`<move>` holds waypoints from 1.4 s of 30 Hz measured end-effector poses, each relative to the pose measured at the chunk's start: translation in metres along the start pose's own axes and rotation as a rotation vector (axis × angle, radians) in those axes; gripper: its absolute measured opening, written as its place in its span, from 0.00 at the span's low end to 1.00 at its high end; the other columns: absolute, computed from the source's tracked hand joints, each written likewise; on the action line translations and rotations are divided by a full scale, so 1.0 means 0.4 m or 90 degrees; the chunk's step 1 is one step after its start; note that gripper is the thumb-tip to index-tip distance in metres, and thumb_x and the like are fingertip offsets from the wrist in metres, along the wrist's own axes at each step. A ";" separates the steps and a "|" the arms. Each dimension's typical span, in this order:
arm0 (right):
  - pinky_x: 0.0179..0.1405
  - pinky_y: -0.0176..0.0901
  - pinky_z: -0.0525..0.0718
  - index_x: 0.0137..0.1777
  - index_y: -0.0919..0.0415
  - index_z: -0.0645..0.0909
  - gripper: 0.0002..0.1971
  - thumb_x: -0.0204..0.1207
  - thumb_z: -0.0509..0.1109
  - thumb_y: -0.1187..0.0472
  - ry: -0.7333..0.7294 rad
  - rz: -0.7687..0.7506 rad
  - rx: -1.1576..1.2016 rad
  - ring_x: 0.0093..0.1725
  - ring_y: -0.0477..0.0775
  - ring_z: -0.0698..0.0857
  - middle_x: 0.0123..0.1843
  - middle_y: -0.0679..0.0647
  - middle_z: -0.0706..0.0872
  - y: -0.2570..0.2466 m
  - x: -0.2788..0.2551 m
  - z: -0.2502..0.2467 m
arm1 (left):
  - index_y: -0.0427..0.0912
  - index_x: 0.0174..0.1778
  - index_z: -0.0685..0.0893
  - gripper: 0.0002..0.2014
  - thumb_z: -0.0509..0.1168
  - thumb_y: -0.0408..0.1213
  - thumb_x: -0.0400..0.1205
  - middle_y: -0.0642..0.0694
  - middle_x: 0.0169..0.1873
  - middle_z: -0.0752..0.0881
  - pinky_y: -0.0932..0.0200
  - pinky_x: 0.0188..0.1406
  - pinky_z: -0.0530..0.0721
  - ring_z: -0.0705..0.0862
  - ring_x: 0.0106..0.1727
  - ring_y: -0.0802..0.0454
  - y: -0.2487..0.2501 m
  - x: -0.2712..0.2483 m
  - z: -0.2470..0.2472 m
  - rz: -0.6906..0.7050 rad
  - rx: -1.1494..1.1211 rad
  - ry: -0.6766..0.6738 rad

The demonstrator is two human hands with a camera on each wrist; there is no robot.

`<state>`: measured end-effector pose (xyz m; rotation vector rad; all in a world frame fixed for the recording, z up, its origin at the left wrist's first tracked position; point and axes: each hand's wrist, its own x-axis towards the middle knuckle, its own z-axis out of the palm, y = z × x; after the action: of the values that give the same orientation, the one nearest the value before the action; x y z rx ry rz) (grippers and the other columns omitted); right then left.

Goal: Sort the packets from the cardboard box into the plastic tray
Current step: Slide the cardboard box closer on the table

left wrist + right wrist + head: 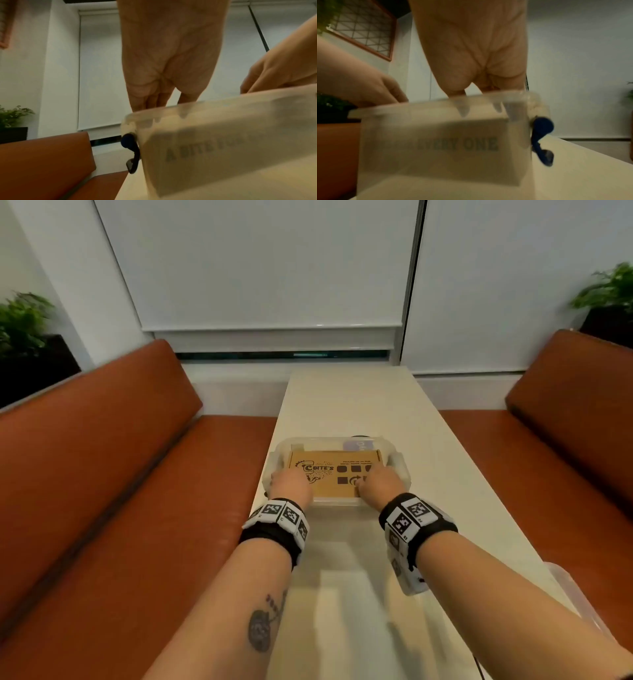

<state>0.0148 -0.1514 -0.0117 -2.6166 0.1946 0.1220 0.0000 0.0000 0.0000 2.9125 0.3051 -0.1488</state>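
A brown cardboard box (pixel 329 474) printed "CBITE'S" lies inside a clear plastic tray (pixel 337 502) in the middle of the white table. A purple packet (pixel 363 445) shows behind the box in the tray's far right corner. My left hand (pixel 291 486) and right hand (pixel 378 482) are at the box's near edge. In the wrist views the straight fingers (pixel 154 100) of the left hand and those of the right hand (pixel 462 108) point down behind the tray's near wall (pixel 436 105), in front of the box (pixel 436 146). Their tips are partly hidden.
The narrow table (pixel 376 405) runs between two orange benches (pixel 102 474), (pixel 565 440). Blue clips (pixel 130 146), (pixel 541 129) hang on the tray's ends. Another clear plastic piece (pixel 575 587) lies at the table's near right edge. Plants stand in the far corners.
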 end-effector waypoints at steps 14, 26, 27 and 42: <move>0.57 0.55 0.81 0.68 0.63 0.68 0.25 0.80 0.59 0.45 0.134 -0.023 -0.011 0.58 0.63 0.82 0.58 0.62 0.84 0.010 0.010 0.051 | 0.33 0.82 0.54 0.31 0.55 0.39 0.84 0.33 0.68 0.77 0.43 0.65 0.80 0.76 0.68 0.36 0.024 0.070 0.059 -0.117 -0.157 0.026; 0.65 0.57 0.73 0.77 0.63 0.60 0.30 0.82 0.58 0.45 0.233 -0.064 0.143 0.65 0.67 0.73 0.65 0.68 0.77 -0.012 -0.026 -0.037 | 0.29 0.71 0.72 0.27 0.50 0.49 0.87 0.32 0.66 0.78 0.44 0.69 0.69 0.73 0.68 0.37 0.035 0.012 -0.045 -0.074 -0.185 0.232; 0.65 0.56 0.73 0.77 0.63 0.60 0.31 0.81 0.59 0.45 0.242 -0.072 0.145 0.64 0.66 0.73 0.64 0.68 0.77 -0.018 -0.032 -0.056 | 0.29 0.70 0.73 0.27 0.50 0.50 0.87 0.32 0.66 0.78 0.44 0.69 0.69 0.73 0.68 0.37 0.038 0.004 -0.064 -0.074 -0.184 0.245; 0.67 0.57 0.70 0.75 0.63 0.60 0.34 0.77 0.65 0.43 0.259 -0.104 0.151 0.64 0.66 0.71 0.65 0.67 0.74 -0.025 -0.382 -0.073 | 0.31 0.62 0.80 0.23 0.53 0.48 0.86 0.34 0.61 0.81 0.44 0.66 0.72 0.76 0.65 0.38 -0.053 -0.327 -0.114 -0.117 -0.167 0.275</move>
<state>-0.1327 -0.1398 0.0372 -2.3809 0.1250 -0.4649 -0.1284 0.0050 0.0562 2.6245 0.6091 0.4646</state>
